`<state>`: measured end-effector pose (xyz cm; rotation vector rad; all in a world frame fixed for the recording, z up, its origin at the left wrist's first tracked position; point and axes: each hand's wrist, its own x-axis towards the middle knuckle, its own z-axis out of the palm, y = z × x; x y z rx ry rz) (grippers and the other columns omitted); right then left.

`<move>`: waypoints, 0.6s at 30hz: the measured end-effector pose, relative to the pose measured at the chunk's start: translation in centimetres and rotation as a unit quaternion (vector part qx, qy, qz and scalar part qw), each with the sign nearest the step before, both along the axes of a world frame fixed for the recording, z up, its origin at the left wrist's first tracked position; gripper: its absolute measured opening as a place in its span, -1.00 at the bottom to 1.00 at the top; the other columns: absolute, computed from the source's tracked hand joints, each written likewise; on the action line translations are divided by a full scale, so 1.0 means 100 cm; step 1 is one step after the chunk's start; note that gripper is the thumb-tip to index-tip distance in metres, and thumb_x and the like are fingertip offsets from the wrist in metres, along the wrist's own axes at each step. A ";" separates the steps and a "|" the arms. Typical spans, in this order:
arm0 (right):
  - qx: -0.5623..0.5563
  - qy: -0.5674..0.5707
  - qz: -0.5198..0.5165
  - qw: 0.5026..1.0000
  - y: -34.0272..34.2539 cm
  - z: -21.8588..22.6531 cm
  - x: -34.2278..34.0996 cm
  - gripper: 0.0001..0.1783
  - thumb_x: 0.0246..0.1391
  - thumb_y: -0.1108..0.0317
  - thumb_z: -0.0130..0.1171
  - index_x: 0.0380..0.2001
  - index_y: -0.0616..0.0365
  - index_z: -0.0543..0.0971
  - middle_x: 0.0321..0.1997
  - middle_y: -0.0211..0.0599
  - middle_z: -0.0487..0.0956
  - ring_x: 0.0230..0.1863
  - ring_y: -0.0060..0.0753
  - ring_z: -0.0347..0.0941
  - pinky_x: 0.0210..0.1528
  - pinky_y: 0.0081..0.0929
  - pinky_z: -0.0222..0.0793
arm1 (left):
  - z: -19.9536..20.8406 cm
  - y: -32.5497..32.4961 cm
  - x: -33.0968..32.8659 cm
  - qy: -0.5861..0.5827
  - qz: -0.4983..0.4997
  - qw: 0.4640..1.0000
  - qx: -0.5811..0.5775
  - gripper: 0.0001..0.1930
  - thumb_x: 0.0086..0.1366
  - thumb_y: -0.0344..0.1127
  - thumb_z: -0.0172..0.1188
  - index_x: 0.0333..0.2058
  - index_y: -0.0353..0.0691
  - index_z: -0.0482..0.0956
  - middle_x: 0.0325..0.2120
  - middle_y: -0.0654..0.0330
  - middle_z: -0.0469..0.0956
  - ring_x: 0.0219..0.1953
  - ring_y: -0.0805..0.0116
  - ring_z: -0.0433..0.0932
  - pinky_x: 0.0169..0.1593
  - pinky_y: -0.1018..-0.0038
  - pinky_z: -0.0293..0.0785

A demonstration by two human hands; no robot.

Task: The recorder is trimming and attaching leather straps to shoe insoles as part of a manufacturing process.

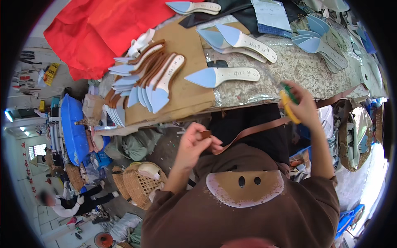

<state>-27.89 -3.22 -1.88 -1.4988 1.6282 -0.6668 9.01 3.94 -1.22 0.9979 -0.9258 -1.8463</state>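
My left hand (195,142) is closed in a pinch on the end of a long brown strip (252,129), leather-like, in front of the table edge. From there the strip runs right, past my right forearm, and up onto the table's right side. Closed in my right hand (304,103) is a small hand tool with yellow and green handles (288,106). Its working end, near the table edge, is too unclear to name its kind. Just beyond my hands lies a shoe insole (223,77), white with a pale blue pointed end.
Stacked insoles with brown edges (165,78) lie on brown cardboard (190,95) at left. More insoles (322,45) sit at far right. Red material (103,29) drapes over the back left. A wicker basket (138,186) and blue tub (73,128) stand left; a person (78,202) is beyond.
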 end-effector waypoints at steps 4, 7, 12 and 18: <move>-0.176 0.235 -0.047 0.955 -0.032 0.015 -0.027 -0.45 -0.05 0.36 0.31 0.08 0.13 0.52 -0.08 -0.26 0.54 0.02 -0.42 0.45 0.07 -0.35 0.35 | -0.004 -0.011 -0.050 0.023 -0.001 0.996 -0.081 -0.81 0.33 -0.56 0.06 -0.13 -0.23 0.30 -0.16 -0.07 0.60 -0.05 0.23 0.59 0.00 0.42 0.50; -0.275 0.074 0.034 0.958 -0.019 0.021 0.021 -0.46 0.02 0.33 0.21 0.12 0.16 0.48 0.23 -0.08 0.44 0.34 -0.16 0.25 0.33 -0.21 0.12 | -0.005 -0.032 -0.082 -0.171 0.077 0.914 -0.359 -0.89 0.17 -0.54 0.23 -0.40 -0.27 0.45 -0.10 0.09 0.58 0.05 0.14 0.50 0.05 0.31 0.40; -0.043 -0.215 0.286 0.933 0.044 -0.025 0.115 -0.71 0.20 0.39 0.10 -0.05 0.30 0.52 -0.14 -0.13 0.56 -0.12 -0.25 0.51 -0.01 -0.32 0.41 | 0.013 -0.112 -0.079 -0.454 0.020 0.713 -0.534 -0.89 0.16 -0.36 0.24 -0.41 -0.26 0.53 -0.27 0.04 0.60 -0.16 0.06 0.56 -0.13 0.22 0.43; 0.087 -0.281 0.150 0.944 0.028 0.007 0.111 -0.86 0.27 0.45 0.04 -0.23 0.29 0.53 -0.51 -0.44 0.50 -0.49 -0.70 0.42 -0.44 -0.66 0.39 | -0.029 -0.187 -0.049 -0.749 -0.061 0.521 -0.405 -0.91 0.18 -0.36 0.17 -0.38 -0.23 0.50 -0.40 0.07 0.57 -0.32 -0.02 0.56 -0.31 0.12 0.41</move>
